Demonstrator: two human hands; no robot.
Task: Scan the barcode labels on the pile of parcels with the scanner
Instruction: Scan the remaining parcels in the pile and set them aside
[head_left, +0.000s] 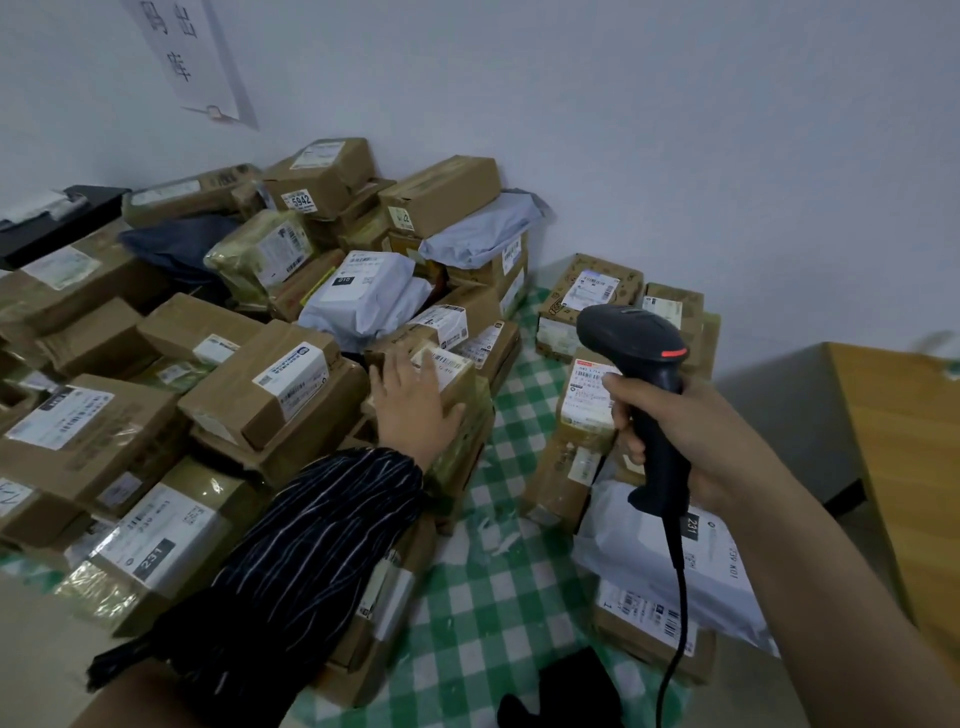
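Head view: left hand (413, 402) lies spread on a small carton (462, 387), barcode label (445, 360) just past its fingertips (427, 366); right hand (670, 431), rightward, grips the scanner (639, 343). Square its nose, seemingly off-target, onto that label.

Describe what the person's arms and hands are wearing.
The left forearm wears a loose dark oversleeve with thin pale stripes, gathered at the wrist. The left hand is bare, and no glove or ring shows. The right forearm and right hand are bare too, with no sleeve, glove or watch in view.
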